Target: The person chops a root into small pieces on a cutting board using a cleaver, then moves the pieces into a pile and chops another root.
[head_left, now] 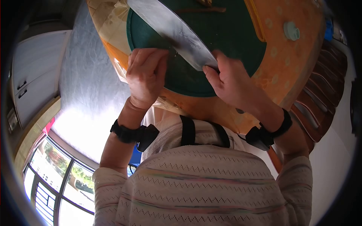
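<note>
My right hand (235, 79) grips a large kitchen knife (184, 35) by its near end, with the handle hidden in the fingers. The broad, shiny blade slants up and left over a dark green round board (190, 81). To the left of the blade is my left hand (147, 73), over the board's near-left edge. Its fingers are curled and pressed together; whatever they may hold is hidden. Small pale specks lie on the board between the hand and the blade. Beyond the blade rest thin brown stick-like pieces (205, 9), partly cut off by the frame's top.
An orange patterned tablecloth (277, 71) covers the table under the board. On the board's right side runs a yellow strip (256, 20). A pale green cap-like object (291, 31) sits farther right. A brown slatted wooden chair (316, 90) stands at the table's right side.
</note>
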`<state>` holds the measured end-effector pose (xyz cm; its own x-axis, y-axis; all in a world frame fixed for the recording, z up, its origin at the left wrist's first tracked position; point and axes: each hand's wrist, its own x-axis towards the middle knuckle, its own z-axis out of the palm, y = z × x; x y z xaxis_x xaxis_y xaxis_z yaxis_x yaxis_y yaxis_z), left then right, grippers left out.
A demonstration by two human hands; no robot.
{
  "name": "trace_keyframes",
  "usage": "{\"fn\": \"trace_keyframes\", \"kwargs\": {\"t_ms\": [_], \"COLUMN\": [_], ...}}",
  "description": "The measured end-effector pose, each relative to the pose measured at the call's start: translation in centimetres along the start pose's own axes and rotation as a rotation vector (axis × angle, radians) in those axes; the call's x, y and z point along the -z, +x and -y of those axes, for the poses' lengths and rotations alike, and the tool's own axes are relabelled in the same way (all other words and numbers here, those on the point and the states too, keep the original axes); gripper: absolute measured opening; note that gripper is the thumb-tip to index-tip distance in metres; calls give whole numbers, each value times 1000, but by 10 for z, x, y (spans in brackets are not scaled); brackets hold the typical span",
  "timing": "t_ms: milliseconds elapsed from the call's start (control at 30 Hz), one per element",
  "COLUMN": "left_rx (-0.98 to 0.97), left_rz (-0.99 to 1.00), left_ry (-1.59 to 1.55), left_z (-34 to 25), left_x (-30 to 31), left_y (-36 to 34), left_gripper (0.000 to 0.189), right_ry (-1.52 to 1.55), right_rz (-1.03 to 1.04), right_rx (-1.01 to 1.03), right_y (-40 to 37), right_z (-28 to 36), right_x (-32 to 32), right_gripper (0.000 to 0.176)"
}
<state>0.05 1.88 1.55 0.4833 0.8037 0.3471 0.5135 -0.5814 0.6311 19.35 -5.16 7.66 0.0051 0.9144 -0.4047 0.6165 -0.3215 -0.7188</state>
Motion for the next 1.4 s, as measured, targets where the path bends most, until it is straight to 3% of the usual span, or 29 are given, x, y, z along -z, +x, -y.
{"fn": "trace_keyframes", "kwargs": {"t_ms": [200,400,500,700,1000,1167,1400], "left_rx": [77,54,45,79,9,-8,-21], "left_rz": [-14,-1,4,-23,-30,-22,15], "left_ry": [43,73,71,83,222,279,215], "left_z": [8,14,15,20,45,50,44], "left_x": [18,22,22,27,58,71,52], "left_y": [0,-3,-2,-1,5,16,28], "left_gripper": [16,15,15,15,16,11,12], "right_ry": [30,10,-5,-106,-391,-351,-305], "right_rz": [33,-38,-119,-45,81,-47,-217], "right_rx": [11,-50,34,26,193,251,180], "right_y": [-2,-11,-21,-39,-42,-43,-63], "right_z": [-2,-13,-22,-24,-31,-40,-58], "right_x": [-9,8,14,27,38,42,43], "right_gripper": [14,13,13,15,17,31,35]}}
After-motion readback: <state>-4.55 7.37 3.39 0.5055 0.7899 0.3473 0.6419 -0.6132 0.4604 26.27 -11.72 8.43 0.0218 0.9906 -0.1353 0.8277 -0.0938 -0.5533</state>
